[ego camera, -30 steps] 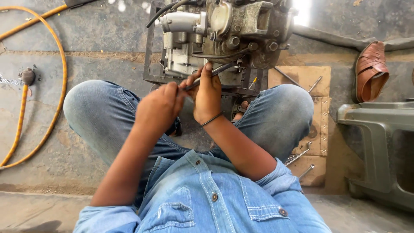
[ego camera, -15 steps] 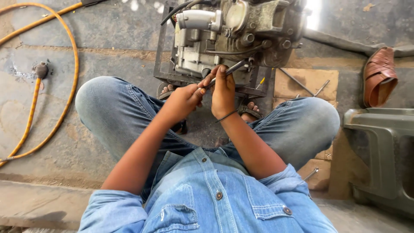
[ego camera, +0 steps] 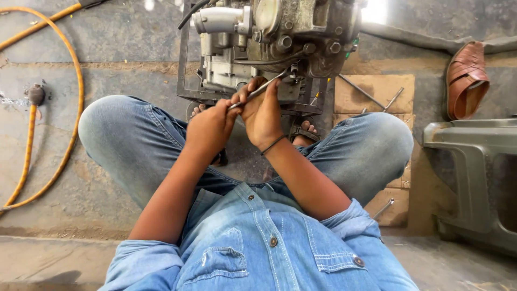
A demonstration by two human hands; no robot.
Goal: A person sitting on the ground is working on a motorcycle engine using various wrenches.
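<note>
i sit cross-legged on the concrete floor with the engine in its dark metal frame directly ahead, between my knees. my left hand and right hand are together on one slim metal tool; its far tip meets a small fitting on the lower front of the engine, just under the grimy casing.

progress, as i judge it: the tool is seated on the fitting and work there is under way. the engine reads as largely assembled, with hoses and bolts in place, so most of the job looks left. whether the fitting is loose or tight i cannot tell.

grip: left hand clenched around the near end of the tool. right hand closed over its middle, fingers wrapped, thumb along the shaft.

surroundings: spare metal rods on cardboard to my right, a brown sandal beyond, an orange hose looping to my left.
</note>
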